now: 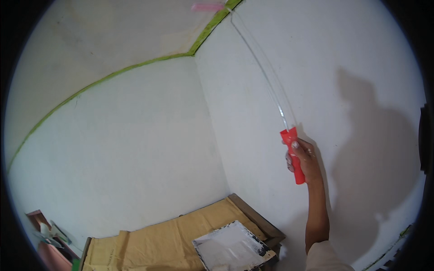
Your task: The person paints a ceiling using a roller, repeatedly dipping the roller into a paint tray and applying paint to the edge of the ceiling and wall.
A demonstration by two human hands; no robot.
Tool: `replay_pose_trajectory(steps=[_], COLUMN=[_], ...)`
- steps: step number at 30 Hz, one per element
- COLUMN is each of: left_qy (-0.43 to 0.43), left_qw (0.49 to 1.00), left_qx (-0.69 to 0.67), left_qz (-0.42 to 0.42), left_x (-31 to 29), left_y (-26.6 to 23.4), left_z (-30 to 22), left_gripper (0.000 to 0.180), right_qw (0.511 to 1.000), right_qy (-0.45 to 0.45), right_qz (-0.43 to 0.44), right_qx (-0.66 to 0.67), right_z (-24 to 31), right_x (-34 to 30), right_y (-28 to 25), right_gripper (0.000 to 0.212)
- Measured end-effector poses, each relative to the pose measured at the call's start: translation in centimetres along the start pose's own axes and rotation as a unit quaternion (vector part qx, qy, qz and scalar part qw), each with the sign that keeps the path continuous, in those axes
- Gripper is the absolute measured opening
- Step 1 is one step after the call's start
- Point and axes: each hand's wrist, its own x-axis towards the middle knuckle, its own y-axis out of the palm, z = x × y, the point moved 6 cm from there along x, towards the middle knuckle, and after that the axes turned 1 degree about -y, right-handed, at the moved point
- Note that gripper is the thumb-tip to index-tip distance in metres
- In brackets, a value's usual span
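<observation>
My right hand (304,158) is wrapped round the red handle of a paint roller (298,170), raised along the white right-hand wall. From the handle a long thin metal rod runs up and to the left. At its far end a small pink roller head (208,7) lies at the ceiling, beside the green trim (211,28) where wall and ceiling meet. Pale smears, like paint, mark my fingers. My left hand is out of view.
Below, a wooden-framed piece of furniture (257,216) is covered with brown paper (181,237). On it rests a paint-stained tray (228,248) with whitish paint. Several household things, among them a small fan-like object (49,237), stand at the lower left. My shadow falls on the right wall.
</observation>
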Motion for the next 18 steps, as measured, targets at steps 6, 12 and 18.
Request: replay_pose_trajectory(steps=[6,12,18], left_qy=[-0.018,-0.021,0.01], left_qw=[0.998,0.996,0.996], left_qx=[0.066,0.089,0.079], left_qz=[0.015,0.001,-0.025], left_x=[-3.1,-3.5,-3.8], left_y=[-2.8,-4.9,-3.9], left_z=[-5.7,-6.8,-6.0], left_gripper=[0.038,0.039,0.037], right_qw=[0.999,0.998,0.998], right_qy=[0.003,0.028,0.05], right_qz=[-0.032,0.015,0.011], right_qx=[-0.039,-0.058,-0.038], right_z=[2.0,1.0,1.5], right_x=[-1.5,2.4,1.3], right_y=[-1.5,1.0,0.8], right_gripper=[0.034,0.032,0.032])
